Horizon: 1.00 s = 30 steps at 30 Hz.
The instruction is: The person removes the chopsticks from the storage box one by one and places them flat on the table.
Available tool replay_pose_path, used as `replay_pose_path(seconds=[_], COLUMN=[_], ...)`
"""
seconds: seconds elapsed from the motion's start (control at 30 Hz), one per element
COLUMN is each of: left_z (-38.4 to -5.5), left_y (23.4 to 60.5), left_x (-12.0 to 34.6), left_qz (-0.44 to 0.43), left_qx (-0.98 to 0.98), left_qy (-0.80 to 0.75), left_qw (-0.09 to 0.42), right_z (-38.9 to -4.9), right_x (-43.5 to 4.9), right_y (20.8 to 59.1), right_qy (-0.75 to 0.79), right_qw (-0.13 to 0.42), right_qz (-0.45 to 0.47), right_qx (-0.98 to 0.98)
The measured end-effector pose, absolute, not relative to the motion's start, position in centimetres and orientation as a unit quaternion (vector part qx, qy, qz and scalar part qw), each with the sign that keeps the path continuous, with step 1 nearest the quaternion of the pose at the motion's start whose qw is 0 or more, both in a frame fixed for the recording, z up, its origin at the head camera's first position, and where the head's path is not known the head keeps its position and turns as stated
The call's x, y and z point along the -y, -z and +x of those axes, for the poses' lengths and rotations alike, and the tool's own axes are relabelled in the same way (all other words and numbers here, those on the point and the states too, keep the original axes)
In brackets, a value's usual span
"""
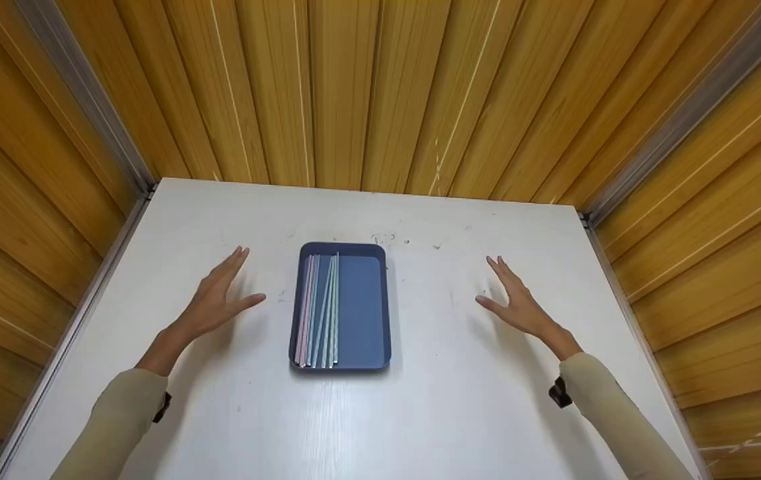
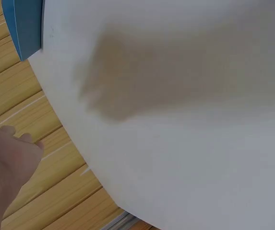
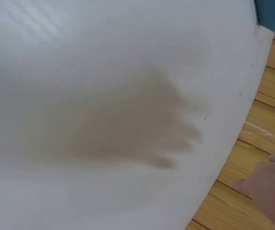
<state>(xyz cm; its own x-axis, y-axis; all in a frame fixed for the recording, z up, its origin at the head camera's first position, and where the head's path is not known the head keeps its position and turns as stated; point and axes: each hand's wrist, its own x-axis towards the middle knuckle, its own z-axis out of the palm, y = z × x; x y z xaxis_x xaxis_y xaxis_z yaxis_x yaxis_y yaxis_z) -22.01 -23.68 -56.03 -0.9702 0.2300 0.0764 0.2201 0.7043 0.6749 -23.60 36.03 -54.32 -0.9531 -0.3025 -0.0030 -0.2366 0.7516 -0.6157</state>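
Observation:
A blue rectangular tray [image 1: 362,313] lies on the white table. Along its left half run several long thin straws in pink, blue and green [image 1: 324,313], side by side and slightly fanned. My left hand [image 1: 217,300] hovers to the left of the tray, fingers straight and thumb spread towards it, holding nothing. Over on the right, farther from the tray, my right hand [image 1: 517,307] is held above the table with fingers extended and thumb apart, also holding nothing. Each wrist view catches part of its hand, the left [image 2: 7,163] and the right [image 3: 269,184], with a soft shadow below.
The white table [image 1: 460,400] has small dark marks [image 1: 407,241] behind the tray. Wood-patterned walls [image 1: 340,93] close in its back and sides, with grey metal posts [image 1: 87,87] at the corners. A dark device [image 1: 560,393] sits at the right sleeve's cuff.

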Motion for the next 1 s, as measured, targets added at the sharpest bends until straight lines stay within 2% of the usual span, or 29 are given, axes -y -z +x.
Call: replay_pose_path(seconds=[0.13,0.47,0.7,1.0], left_z=[-22.2,-22.9,-23.8,-24.6], left_y=[56.2,57.5,58.5,60.6], left_x=[22.5,20.6,19.3,17.8], left_qz=[0.114,0.119,0.094,0.108], left_qx=[-0.892,-0.837,-0.796,-0.733], left_qy=[-0.437,-0.533,-0.586,-0.645], left_qw=[0.035,0.041,0.117,0.188], right_z=[-23.6,-23.8,-23.7,-27.0], right_x=[-34.9,-32.2,-28.9,-25.6], right_y=[54.1,53.6,50.3,52.6], right_qy=[0.392,0.451,0.466,0.468], right_qw=[0.042,0.048,0.084,0.103], right_qz=[-0.152,-0.143,-0.156,-0.19], right_qx=[-0.906,-0.88,-0.867,-0.857])
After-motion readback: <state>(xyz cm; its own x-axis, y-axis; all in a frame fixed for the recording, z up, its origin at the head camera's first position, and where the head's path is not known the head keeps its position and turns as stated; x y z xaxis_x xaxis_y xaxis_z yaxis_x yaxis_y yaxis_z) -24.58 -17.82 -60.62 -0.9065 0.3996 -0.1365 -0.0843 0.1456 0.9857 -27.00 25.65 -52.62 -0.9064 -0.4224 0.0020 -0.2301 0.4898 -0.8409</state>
